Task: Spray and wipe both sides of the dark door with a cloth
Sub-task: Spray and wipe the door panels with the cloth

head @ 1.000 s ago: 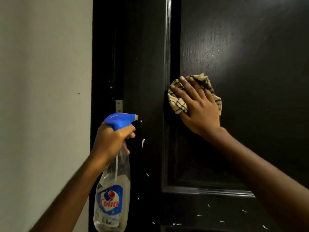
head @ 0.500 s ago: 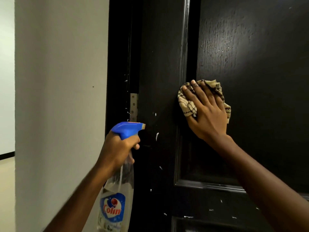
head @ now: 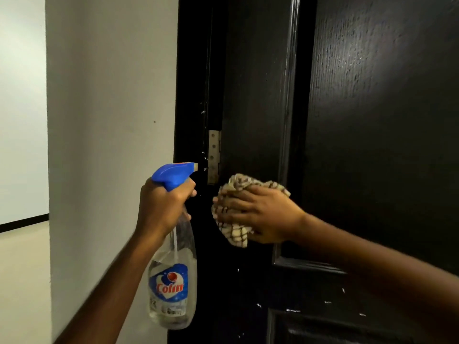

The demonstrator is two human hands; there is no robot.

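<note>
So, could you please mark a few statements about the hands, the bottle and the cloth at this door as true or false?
1. The left hand grips a clear plastic spray bottle with a blue trigger head. True.
2. The right hand presses a plain white sponge on the dark wooden door. False: it presses a beige checked cloth there.
3. The cloth covers the silver metal hinge. False: the hinge shows bare, up and left of the cloth.
4. The bottle's nozzle points towards the hinge side of the door. True.
</note>
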